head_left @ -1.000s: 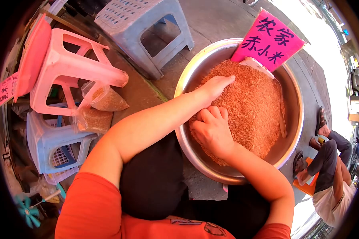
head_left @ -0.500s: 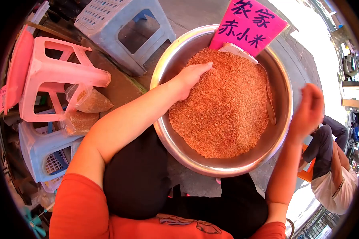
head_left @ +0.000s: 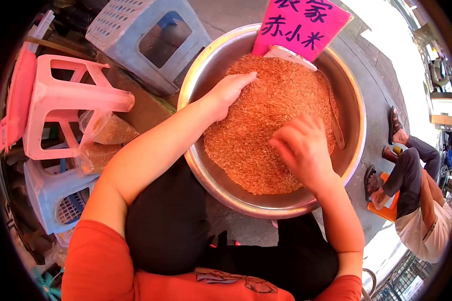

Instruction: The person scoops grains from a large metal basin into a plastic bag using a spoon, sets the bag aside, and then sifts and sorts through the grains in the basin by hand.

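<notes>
A wide metal bowl point(head_left: 354, 165) stands before my knees with a heap of reddish grain point(head_left: 256, 135) in it. My left hand point(head_left: 228, 93) rests at the grain's left side, its thumb stretched out and its other fingers hidden. Over the lower right of the heap, my right hand point(head_left: 302, 150) has its fingers curled; motion blurs them, and whether anything is between them cannot be made out. A pink sign point(head_left: 301, 27) with black writing stands at the bowl's far edge, beside a scoop point(head_left: 336, 120) lying along the grain's right side.
To the left are a pink stool point(head_left: 60, 95), a blue-grey stool point(head_left: 140, 40), a light blue stool point(head_left: 60, 185) and plastic bags of grain point(head_left: 113, 130). At the right, a seated person point(head_left: 417, 195) has sandalled feet near the bowl.
My right hand went from the grain near my left hand out past the bowl's right rim, then back over the grain. The view has shifted, so the bowl appears further left and higher.
</notes>
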`<state>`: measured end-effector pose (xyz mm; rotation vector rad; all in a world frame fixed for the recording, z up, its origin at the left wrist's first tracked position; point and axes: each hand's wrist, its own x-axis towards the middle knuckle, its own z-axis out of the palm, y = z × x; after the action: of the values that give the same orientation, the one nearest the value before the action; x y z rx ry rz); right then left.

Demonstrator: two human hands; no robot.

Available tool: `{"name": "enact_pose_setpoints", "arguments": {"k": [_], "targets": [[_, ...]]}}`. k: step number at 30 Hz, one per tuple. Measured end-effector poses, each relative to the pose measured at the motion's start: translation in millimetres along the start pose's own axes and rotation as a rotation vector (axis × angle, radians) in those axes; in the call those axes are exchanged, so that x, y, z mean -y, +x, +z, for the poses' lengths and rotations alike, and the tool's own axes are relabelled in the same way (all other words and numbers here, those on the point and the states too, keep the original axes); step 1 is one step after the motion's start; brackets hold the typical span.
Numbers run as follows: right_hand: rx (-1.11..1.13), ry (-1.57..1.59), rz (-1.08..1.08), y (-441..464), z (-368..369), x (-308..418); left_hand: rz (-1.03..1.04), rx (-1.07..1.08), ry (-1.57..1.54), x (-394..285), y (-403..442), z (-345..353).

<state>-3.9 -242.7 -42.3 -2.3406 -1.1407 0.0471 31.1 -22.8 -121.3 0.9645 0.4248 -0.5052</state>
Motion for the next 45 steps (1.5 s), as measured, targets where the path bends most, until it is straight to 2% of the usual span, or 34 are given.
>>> {"name": "enact_pose_setpoints", "arguments": {"k": [1, 4, 7, 8, 11, 12, 16, 19, 20, 21, 23, 26, 29, 32, 35, 37, 39, 42, 45], "targets": [[0.158, 0.078, 0.002, -3, 2, 3, 0.014, 0.008, 0.013, 0, 1, -1], [0.891, 0.2, 0.081, -19, -13, 9, 0.036, 0.013, 0.048, 2, -1, -2], [0.937, 0.21, 0.12, -21, 1, 16, 0.043, 0.009, 0.082, 2, 0, -1], [1.001, 0.169, 0.206, -17, 0, 20, 0.056, 0.014, 0.085, 2, 0, 0], [0.613, 0.306, 0.114, -19, -1, 13, 0.043, 0.015, 0.071, 3, -3, -2], [0.628, 0.272, 0.14, -12, -9, 14, 0.036, 0.02, 0.067, 2, -3, -1], [0.281, 0.25, 0.048, -12, -39, 2, 0.087, 0.041, 0.069, 3, -1, -1], [0.696, 0.268, 0.231, -28, -73, -4, 0.067, 0.03, 0.082, 4, -1, -2], [0.709, 0.261, 0.198, -41, -63, -12, 0.063, 0.028, 0.084, 4, -1, -2], [0.826, 0.18, 0.199, -51, -50, -18, 0.06, 0.027, 0.085, 4, 0, -1], [0.89, -0.048, 0.129, -70, -14, -18, 0.085, 0.015, 0.109, 4, 1, 2], [0.704, -0.282, 0.031, -65, -6, -10, 0.151, -0.05, 0.254, 11, 6, -1], [0.563, -0.195, 0.111, -41, -13, -4, 0.161, -0.05, 0.301, 11, 5, 1], [0.31, 0.084, 0.062, -26, -28, 0, 0.158, -0.094, 0.32, 7, -1, 6], [0.123, 0.286, 0.31, -29, -40, -9, 0.124, -0.049, 0.232, 4, -4, 7], [0.115, 0.113, 0.509, -49, -36, -30, 0.121, -0.047, 0.23, 4, -2, 6], [0.172, 0.113, 0.676, -58, -27, -52, 0.123, -0.039, 0.227, 6, 0, 5], [0.101, 0.153, 0.728, -63, 6, -74, 0.147, -0.032, 0.244, 7, 1, 4], [0.029, 0.438, 0.762, -51, 24, -71, 0.164, -0.041, 0.262, 10, 2, 2]]}}
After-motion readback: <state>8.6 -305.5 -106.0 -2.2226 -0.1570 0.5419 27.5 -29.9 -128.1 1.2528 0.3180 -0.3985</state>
